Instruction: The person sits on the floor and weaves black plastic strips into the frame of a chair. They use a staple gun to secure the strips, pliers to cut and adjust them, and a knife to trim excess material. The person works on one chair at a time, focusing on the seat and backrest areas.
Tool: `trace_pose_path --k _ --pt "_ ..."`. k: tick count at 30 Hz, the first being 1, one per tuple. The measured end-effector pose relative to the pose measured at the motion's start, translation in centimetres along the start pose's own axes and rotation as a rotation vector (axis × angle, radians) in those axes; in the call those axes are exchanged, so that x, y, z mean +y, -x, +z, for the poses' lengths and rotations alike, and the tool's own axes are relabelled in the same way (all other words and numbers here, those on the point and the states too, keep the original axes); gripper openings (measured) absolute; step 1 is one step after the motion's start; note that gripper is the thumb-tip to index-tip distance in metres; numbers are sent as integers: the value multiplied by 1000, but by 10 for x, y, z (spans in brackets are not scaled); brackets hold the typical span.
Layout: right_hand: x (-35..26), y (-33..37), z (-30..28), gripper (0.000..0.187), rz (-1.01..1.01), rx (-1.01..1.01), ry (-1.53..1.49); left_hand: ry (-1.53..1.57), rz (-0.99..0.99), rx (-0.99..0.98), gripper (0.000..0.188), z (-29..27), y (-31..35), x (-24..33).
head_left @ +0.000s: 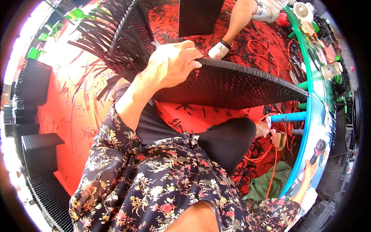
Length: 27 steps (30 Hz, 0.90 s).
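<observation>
My left hand (174, 63) is closed over the top edge of a black woven wicker panel (232, 85), its thumb on the rim. The panel leans across in front of my legs and reaches the table at right. Loose black strips (112, 46) fan out beyond its left end, beside another upright woven piece (133, 29). At lower right, my right hand (309, 170) is on the blue table, closed around the handle of a tool with a round dark head (320, 147). Its exact kind is unclear.
The long blue-green table (311, 104) carries a white fan (303, 11), a glass jar (331, 70) and small items. A person's leg and white shoe (219, 50) are beyond the panel. Orange hose (272, 166), black scraps and a green cloth (268, 183) lie on the red floor.
</observation>
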State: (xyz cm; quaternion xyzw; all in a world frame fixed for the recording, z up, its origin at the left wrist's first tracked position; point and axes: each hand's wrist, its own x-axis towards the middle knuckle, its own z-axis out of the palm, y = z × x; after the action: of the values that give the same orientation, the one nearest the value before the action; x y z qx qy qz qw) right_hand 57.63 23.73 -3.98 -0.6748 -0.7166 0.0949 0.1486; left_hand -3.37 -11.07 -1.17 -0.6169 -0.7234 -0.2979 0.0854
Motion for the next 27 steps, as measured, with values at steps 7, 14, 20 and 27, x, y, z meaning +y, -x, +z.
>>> trace_pose_path --k 7,14,20,27 --pt "-218 112 -25 40 -254 -327 -756 70 38 -55 20 32 -14 5" --pt "-343 181 -3 21 -359 -842 -895 196 45 -95 22 46 -24 7" --pt "-363 195 6 19 -348 -989 -864 166 -7 -262 21 52 -40 29" --pt "-368 196 -2 15 -326 -1006 -847 189 15 -180 19 61 -39 35"
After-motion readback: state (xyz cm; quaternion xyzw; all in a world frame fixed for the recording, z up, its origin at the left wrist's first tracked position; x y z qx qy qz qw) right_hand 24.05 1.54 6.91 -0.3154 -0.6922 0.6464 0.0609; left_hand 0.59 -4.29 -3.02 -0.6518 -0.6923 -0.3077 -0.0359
